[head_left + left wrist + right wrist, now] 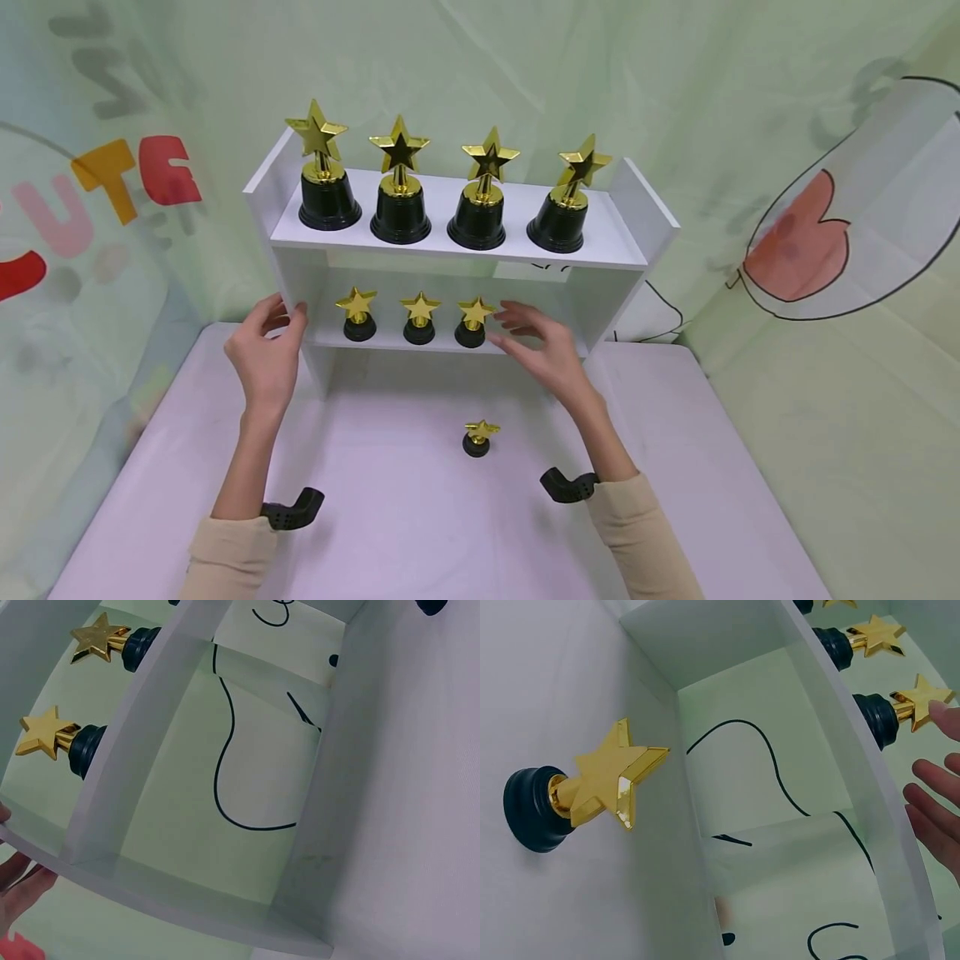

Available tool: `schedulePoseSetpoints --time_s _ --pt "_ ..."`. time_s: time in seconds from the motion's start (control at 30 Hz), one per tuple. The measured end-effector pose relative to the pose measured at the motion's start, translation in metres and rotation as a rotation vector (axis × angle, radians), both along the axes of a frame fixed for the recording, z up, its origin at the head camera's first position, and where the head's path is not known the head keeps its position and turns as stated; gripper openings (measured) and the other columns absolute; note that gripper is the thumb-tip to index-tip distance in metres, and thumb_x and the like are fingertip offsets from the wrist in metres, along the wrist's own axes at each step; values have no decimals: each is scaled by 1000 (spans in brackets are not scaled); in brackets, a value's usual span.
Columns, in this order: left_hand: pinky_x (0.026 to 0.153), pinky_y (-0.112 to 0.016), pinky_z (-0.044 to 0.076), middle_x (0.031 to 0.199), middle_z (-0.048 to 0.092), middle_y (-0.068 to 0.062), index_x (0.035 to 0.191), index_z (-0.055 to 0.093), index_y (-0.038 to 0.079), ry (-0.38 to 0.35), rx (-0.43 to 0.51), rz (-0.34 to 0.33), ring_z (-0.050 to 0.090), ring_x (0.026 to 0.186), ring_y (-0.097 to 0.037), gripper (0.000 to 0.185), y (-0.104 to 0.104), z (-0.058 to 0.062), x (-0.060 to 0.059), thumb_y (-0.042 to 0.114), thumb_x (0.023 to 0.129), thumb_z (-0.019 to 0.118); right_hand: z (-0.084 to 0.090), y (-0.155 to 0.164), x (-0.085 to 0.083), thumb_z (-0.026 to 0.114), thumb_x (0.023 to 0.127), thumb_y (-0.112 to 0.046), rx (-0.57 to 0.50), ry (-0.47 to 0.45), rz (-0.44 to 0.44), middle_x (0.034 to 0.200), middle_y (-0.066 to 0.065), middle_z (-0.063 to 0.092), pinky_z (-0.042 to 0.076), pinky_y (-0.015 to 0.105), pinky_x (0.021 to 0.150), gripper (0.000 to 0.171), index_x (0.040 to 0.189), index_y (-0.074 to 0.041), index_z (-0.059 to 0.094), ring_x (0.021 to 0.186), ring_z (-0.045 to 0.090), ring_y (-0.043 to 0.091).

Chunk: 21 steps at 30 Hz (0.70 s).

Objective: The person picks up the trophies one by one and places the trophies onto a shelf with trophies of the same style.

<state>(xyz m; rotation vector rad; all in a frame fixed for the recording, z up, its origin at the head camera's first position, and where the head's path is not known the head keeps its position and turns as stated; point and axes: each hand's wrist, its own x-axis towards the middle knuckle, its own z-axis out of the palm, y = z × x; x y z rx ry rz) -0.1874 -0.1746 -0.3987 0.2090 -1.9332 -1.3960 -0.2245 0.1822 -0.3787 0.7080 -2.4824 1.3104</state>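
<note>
A white two-tier shelf [457, 253] stands on the table. My left hand [266, 354] grips the shelf's left side panel by its front edge, thumb at the edge and fingers along the outer face; in the left wrist view those fingers [28, 891] show at the lower left. On the lower tier stand three small star trophies, gold on black bases. My right hand [543, 346] is beside the rightmost small trophy [471, 323], fingers loosely spread and apart from the thumb. In the right wrist view the thumb tip overlaps that trophy's star [922, 701].
Another small star trophy [477, 438] stands on the table in front of the shelf. Several larger star trophies, such as the leftmost [328, 196], line the upper tier. Behind hangs a pale green curtain [480, 50] with printed drawings. Each wrist wears a black device [294, 510].
</note>
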Motion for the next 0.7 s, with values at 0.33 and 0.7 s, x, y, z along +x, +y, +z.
schedulePoseSetpoints --time_s 0.33,0.7 --pt "72 -8 48 111 75 -18 123 74 4 5 -7 -2 60 83 6 31 -1 0 0 20 97 69 -12 11 14 80 89 -11 -36 82 -20 117 11 75 59 41 91 35 123 -5 72 103 73 27" --pt "71 -9 48 107 75 -19 119 76 3 43 8 -2 62 82 5 27 0 -1 -1 15 96 69 -32 20 39 81 87 -2 -75 97 19 107 10 77 58 25 85 29 115 -5 75 93 72 22"
